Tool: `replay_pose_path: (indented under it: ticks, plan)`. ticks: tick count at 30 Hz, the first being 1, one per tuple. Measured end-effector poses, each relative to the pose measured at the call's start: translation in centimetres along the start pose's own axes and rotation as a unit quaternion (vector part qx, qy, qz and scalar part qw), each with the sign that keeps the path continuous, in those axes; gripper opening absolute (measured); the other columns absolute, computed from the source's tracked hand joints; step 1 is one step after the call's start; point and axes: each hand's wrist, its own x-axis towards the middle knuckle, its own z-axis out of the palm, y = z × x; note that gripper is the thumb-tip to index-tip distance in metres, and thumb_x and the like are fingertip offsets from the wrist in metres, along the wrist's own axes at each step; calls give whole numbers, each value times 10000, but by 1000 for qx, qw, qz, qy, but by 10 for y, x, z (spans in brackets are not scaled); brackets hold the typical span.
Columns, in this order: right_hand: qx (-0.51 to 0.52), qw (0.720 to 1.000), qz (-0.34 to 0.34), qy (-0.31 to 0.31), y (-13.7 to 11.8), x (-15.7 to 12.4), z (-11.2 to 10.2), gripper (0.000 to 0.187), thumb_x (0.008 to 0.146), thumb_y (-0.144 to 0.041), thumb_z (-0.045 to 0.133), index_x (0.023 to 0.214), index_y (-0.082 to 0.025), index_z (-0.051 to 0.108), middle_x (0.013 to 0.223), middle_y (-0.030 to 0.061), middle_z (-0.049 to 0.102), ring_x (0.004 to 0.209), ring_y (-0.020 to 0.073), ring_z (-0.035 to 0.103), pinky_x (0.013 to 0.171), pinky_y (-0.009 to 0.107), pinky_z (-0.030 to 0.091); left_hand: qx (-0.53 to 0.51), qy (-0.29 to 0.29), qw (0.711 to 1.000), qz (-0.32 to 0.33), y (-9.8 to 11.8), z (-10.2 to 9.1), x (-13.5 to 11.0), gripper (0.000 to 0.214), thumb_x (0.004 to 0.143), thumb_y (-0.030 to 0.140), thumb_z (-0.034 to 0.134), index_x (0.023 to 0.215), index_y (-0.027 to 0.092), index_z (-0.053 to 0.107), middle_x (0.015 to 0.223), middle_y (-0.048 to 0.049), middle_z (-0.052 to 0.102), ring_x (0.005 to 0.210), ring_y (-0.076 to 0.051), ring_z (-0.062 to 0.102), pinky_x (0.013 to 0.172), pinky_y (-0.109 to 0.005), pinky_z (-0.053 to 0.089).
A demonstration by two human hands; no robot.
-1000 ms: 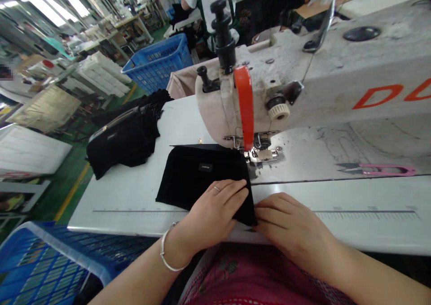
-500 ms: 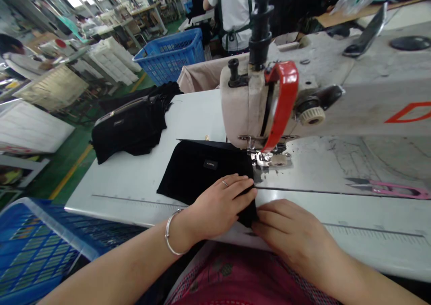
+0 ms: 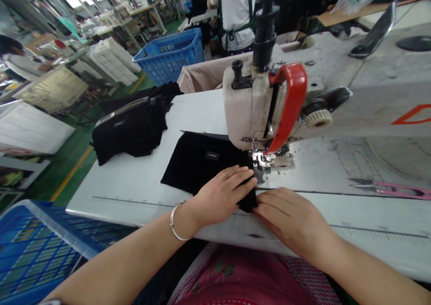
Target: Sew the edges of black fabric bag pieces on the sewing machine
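Observation:
A black fabric piece [image 3: 191, 161] with a small dark label lies on the white table, its right edge beneath the presser foot [image 3: 264, 159] of the sewing machine [image 3: 249, 98]. My left hand [image 3: 225, 193] rests flat on the fabric, fingers stretched toward the foot. At the fabric's near right corner, my right hand [image 3: 289, 215] pinches the edge between thumb and fingers; the thumb is mostly hidden. The machine's red guard [image 3: 292, 98] curves down just in front of the needle area.
Pink thread snips [image 3: 400, 188] lie on the machine bed at right. A pile of black pieces [image 3: 131, 125] sits at the table's left end. Blue baskets stand at lower left [image 3: 37, 246] and behind the table [image 3: 171, 49]. Another person [image 3: 235, 18] is beyond the machine.
The black fabric has moved a little away from me, along the presser foot. Both hands have shifted forward with it. The view has turned slightly.

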Motion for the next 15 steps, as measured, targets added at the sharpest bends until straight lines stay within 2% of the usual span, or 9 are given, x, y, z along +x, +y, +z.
replay_pose_path:
  ticks: [2, 4, 7, 11, 15]
  plan:
    - [-6, 1000, 14, -3, 0, 0, 1, 137, 958, -166, 499, 1021, -177, 620, 970, 46, 653, 907, 192, 581, 809, 369, 472, -45, 18, 999, -13, -1, -3, -1, 558, 831, 91, 543, 1379, 126, 440, 1413, -142, 502, 1369, -251, 413, 1164, -482, 357]
    - [-16, 1000, 8, -17, -1, 0, 0, 169, 959, -166, 487, 1068, -190, 615, 997, 45, 647, 885, 194, 573, 777, 365, 470, -109, 61, 991, -44, -3, -8, -4, 521, 872, 81, 504, 1381, 175, 447, 1384, -100, 540, 1339, -205, 454, 1140, -448, 399]
    - [-16, 999, -20, -39, -2, 0, -2, 194, 960, -135, 452, 1034, -193, 622, 1002, 48, 643, 877, 195, 562, 758, 359, 467, -163, 112, 978, -69, -5, -15, -7, 500, 896, 47, 447, 1370, 205, 473, 1359, -75, 560, 1287, -181, 497, 1097, -418, 445]
    - [-24, 999, -15, -37, -5, 0, -3, 128, 933, -119, 494, 949, -181, 605, 1012, 50, 633, 893, 207, 557, 775, 376, 474, -90, 92, 991, -21, 0, -17, -8, 508, 861, 27, 425, 1345, 162, 500, 1274, -107, 593, 1162, -227, 550, 1005, -459, 488]
    - [-33, 998, -9, -45, -6, 0, -3, 106, 922, -129, 512, 936, -180, 604, 1002, 55, 635, 919, 218, 566, 810, 401, 479, -8, 72, 997, -3, 13, -9, -10, 333, 923, 113, 466, 1239, 134, 567, 1085, -101, 653, 1009, -211, 595, 907, -403, 531]
